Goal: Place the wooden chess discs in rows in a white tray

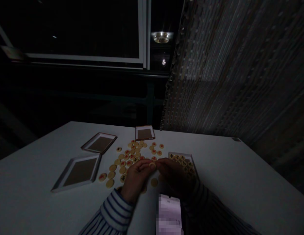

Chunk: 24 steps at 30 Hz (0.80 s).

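My left hand [136, 178] pinches a round wooden xiangqi piece [152, 165] between thumb and fingers. At the piece's right edge are the closed fingertips of my right hand [175, 173], which is in deep shadow. Around and beyond my hands lie many loose xiangqi pieces, some with red characters [129, 163], some with black ones [119, 149], others showing a blank side [109, 183]. Just right of my right hand, a shallow box [191, 156] holds rows of pieces with dark characters. My right hand and forearm partly hide that box.
Two shallow box halves, one nearer [95, 173] and one farther [114, 139], lie on the left of the white table [31, 176]. Another open box [154, 134] is at the back. A lit phone [169, 212] sits near me. A bead curtain [215, 71] hangs behind.
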Each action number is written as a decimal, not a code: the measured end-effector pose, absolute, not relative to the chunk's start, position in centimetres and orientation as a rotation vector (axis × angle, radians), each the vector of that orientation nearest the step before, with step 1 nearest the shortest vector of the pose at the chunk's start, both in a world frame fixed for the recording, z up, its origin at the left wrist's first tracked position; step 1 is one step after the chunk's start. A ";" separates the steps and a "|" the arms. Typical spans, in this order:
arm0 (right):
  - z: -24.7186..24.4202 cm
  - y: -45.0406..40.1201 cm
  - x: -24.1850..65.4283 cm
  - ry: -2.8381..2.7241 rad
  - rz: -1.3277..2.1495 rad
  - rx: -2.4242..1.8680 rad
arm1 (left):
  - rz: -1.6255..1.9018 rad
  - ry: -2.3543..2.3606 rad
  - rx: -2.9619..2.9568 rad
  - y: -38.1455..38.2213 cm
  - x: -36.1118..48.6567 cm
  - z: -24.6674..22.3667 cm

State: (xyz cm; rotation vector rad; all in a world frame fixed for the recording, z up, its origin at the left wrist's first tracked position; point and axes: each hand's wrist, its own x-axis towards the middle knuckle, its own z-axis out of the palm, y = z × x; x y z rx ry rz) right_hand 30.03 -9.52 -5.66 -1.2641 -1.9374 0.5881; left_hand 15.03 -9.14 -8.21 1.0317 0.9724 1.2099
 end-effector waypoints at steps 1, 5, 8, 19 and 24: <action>-5.6 -9.5 30.0 -1.941 0.589 -1.267 | 1.210 0.971 1.033 -9.1 15.0 -8.2; -5.6 -9.6 30.0 -1.952 0.583 -1.252 | 1.196 0.972 1.036 -9.2 15.1 -8.1; -5.8 -9.5 29.9 -1.946 0.561 -1.246 | 1.190 0.993 1.036 -9.3 15.1 -7.8; -6.4 -9.4 30.0 -1.920 0.604 -1.176 | 1.214 1.182 1.174 -9.5 14.9 -7.0; -6.0 -9.5 30.0 -1.892 0.673 -1.169 | 1.206 1.166 1.183 -9.5 14.9 -7.1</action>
